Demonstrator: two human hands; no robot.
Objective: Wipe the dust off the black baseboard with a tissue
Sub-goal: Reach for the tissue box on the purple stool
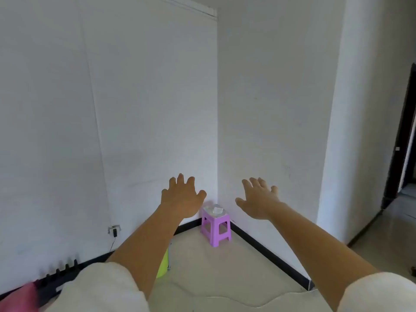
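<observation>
Meeting in a corner, two white walls [146,97] fill most of the view, with a dark doorway [403,143] at the far right edge. Below them lies a pale floor [213,266]. A black baseboard [272,256] runs along the foot of both walls, one stretch going left from the corner and passing behind the left forearm, the other coming forward on the right.

Two bare forearms reach out from pale sleeves [101,289] at the bottom of the frame. The left hand [182,199] and right hand [258,199] hang in the air in front of the walls, backs up and fingers spread. Both are released and hold nothing, well above the baseboard.

A purple plastic stool [216,228] stands in the corner, just beside both stretches of baseboard. A yellow-green object [163,265] sits on the floor, partly hidden by the left forearm, so I cannot tell what it is. On the stool's top lies the tissue [217,209], small, white and folded, touched by neither hand. Low on the left wall a socket [114,229] carries a dark plug with a thin cord hanging down.
</observation>
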